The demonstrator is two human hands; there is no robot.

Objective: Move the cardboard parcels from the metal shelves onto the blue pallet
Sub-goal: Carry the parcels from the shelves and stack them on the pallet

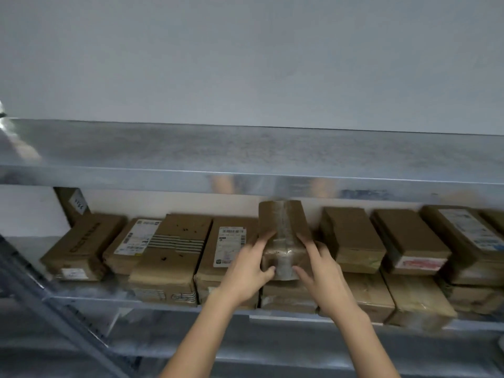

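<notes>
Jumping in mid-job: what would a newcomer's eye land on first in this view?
The two hands at centre: the left hand and right hand grip a taped parcel by its sides, in the row of cardboard parcels under the upper shelf. That shiny metal shelf spans the whole frame. Just left of the held parcel lies a white-labelled parcel.

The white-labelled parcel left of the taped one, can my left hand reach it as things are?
Probably not yet: the left hand grips the taped parcel. The white-labelled parcel lies right beside it, top uncovered, so freeing the hand should suffice.
</notes>
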